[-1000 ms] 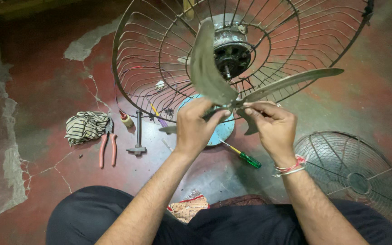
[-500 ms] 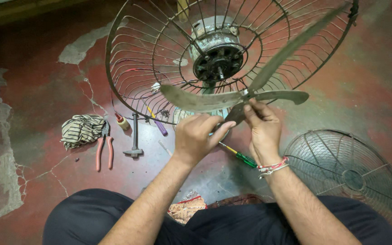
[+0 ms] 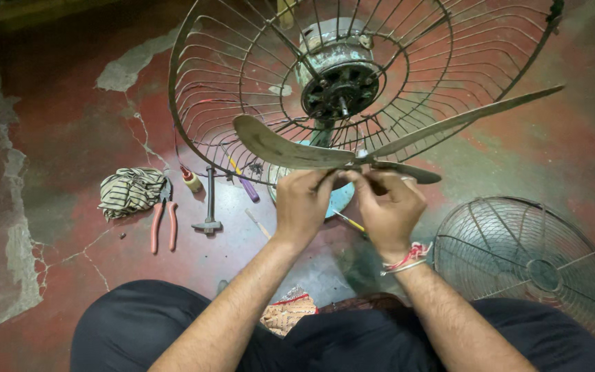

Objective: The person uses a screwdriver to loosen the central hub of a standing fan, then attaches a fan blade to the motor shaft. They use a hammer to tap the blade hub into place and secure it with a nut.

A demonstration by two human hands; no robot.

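Both hands hold a grey metal fan blade set (image 3: 290, 149) by its hub, level in front of me. My left hand (image 3: 304, 203) grips the hub from the left, my right hand (image 3: 387, 207) from the right, with a red and white thread on its wrist. Just beyond stands the fan's rear wire guard (image 3: 242, 89) with the motor (image 3: 339, 86) and its shaft at the centre. The blades lie a little below and in front of the motor shaft, apart from it.
On the cracked red floor to the left lie a striped cloth (image 3: 131, 191), red-handled pliers (image 3: 162, 224), a small hammer (image 3: 209, 207), a small bottle (image 3: 191, 180) and a purple-handled screwdriver (image 3: 246, 184). The loose front wire guard (image 3: 528, 269) lies at the right. My crossed legs fill the bottom.
The blade set has turned in my hands from tilted upright to lying flat, and both hands have closed together on its hub. The view has drawn nearer to the fan.
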